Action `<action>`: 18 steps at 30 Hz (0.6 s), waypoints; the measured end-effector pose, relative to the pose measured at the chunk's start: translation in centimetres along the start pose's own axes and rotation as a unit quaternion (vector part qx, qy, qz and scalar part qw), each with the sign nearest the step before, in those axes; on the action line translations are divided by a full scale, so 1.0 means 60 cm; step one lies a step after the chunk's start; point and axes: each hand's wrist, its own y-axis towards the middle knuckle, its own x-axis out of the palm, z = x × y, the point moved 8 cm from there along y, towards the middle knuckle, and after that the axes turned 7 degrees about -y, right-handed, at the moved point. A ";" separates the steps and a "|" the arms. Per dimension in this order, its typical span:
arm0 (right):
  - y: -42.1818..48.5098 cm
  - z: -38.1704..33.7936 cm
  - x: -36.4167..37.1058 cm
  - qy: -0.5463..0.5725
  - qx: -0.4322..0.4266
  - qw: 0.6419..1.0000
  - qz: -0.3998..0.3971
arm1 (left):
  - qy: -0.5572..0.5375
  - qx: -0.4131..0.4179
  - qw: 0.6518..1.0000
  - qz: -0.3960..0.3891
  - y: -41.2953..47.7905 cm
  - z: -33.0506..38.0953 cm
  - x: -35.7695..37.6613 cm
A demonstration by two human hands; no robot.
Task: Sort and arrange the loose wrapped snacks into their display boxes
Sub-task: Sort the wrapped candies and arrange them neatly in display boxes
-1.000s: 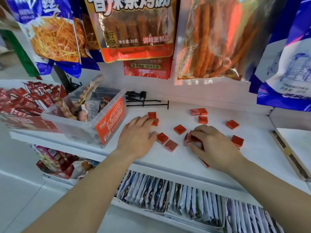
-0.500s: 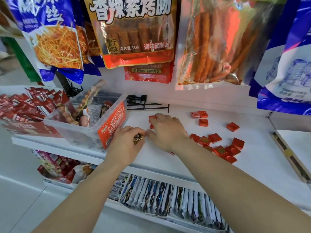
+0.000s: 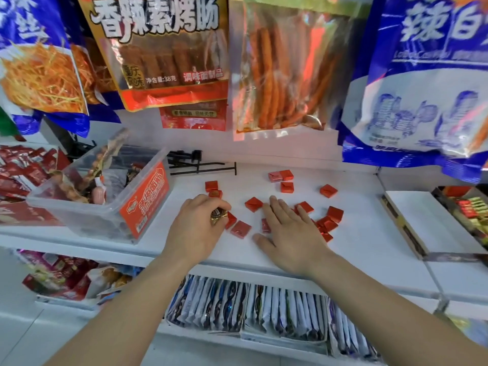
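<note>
A: Where do the loose snacks lie?

B: The red wrapped squares (image 3: pixel 254 204) are scattered over the white shelf (image 3: pixel 356 233), all to the right of the clear plastic tub (image 3: pixel 105 207). Two sit just off the tub's far right corner, three in a small cluster further right, one alone beyond those, and a bunch lies near the middle of the shelf.

A: And the hands?

B: The left hand (image 3: pixel 198 231) is curled beside the tub's right wall, fingers pinched around a small gold-wrapped piece (image 3: pixel 218 214); two red squares lie just at its fingertips. The right hand (image 3: pixel 287 233) lies flat and spread, palm down, gripping nothing; it covers part of the middle bunch, so some squares show only as edges around it.

A: What's in the tub?

B: Mixed wrapped snacks, some skewer-like; an orange label (image 3: pixel 144 199) faces front on its right wall.

A: Anything else around?

B: Behind the tub's right corner, black display hooks (image 3: pixel 198 165) lie flat. Left of the tub is a tray of dark red sachets (image 3: pixel 23 167). Far right of it, a cardboard display box (image 3: pixel 422 223) with a white panel. Above, hanging snack bags (image 3: pixel 163 48) overhang the back of the shelf. Below, upright packets (image 3: pixel 237 307) fill the lower shelf.
</note>
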 end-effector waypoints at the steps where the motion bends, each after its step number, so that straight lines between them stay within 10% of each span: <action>1: 0.003 0.000 0.002 0.001 0.003 1.000 0.000 | -0.002 -0.001 1.000 0.001 -0.001 0.008 0.000; 11: -0.172 0.094 -0.075 0.030 -0.026 0.996 0.083 | -0.060 0.019 0.992 -0.105 -0.063 0.169 0.046; 18: -0.347 0.332 -0.072 0.070 0.127 0.987 0.069 | -0.141 0.051 0.967 -0.205 -0.100 0.358 0.183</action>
